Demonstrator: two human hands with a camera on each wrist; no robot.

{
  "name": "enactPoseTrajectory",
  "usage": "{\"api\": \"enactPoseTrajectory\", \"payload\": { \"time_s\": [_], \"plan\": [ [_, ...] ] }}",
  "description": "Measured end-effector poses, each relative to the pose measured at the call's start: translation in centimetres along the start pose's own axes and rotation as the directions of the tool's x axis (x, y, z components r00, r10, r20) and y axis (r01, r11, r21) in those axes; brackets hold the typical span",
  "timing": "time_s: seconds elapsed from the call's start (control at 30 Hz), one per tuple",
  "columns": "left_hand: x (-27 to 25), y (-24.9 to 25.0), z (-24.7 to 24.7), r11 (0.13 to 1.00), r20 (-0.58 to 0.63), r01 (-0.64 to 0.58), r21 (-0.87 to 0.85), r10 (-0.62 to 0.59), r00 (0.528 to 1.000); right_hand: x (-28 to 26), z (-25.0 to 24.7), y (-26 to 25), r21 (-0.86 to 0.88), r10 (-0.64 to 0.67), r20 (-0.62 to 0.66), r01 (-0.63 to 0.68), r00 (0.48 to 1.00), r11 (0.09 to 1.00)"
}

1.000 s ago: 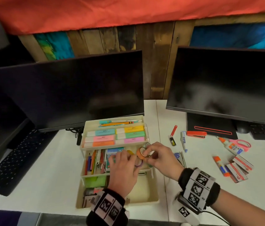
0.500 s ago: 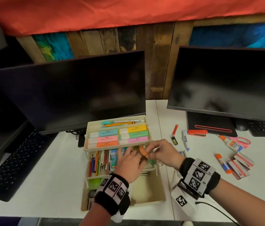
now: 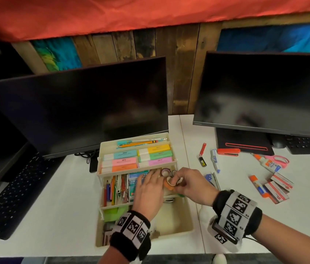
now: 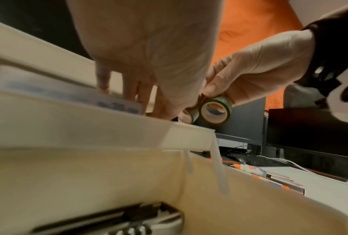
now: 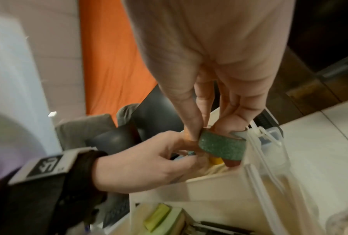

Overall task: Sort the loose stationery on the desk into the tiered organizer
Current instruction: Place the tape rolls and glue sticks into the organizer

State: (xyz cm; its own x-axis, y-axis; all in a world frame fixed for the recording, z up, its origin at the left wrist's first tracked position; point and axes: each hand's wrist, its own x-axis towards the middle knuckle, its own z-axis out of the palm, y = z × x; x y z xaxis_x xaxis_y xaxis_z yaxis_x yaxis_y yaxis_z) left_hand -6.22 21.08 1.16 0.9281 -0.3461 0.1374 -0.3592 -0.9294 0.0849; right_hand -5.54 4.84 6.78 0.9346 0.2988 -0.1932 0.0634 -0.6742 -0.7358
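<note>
While pinching tape rolls [image 5: 222, 147], right hand [image 3: 191, 185] downturned.

Head cam: high, looks forward and down, wide, whole desk [image 3: 55, 221] in frame, organizer [image 3: 186, 223] lower centre. Left wrist cam: very close, low inside organizer [image 4: 88, 127], facing right. Right wrist cam: close, above organizer [image 5: 219, 190], facing left. All three share the green tape roll [image 4: 216, 109] [image 5: 222, 147] area.
</note>
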Motion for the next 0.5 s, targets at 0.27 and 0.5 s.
{"api": "enactPoseTrajectory", "payload": {
  "time_s": [0.27,0.5],
  "plan": [
    [-0.3,-1.1,-0.7,0.999,0.194,-0.023,0.036,0.016,0.981,0.1,-0.7,-0.9,-0.132,-0.087,0.154,0.108,0.984,0.985],
    [0.2,-0.6,-0.1,0.999,0.182,0.029,0.013,-0.031,0.983,-0.1,-0.7,-1.0,-0.226,-0.074,0.180,0.115,0.981,0.967]
  ]
}}
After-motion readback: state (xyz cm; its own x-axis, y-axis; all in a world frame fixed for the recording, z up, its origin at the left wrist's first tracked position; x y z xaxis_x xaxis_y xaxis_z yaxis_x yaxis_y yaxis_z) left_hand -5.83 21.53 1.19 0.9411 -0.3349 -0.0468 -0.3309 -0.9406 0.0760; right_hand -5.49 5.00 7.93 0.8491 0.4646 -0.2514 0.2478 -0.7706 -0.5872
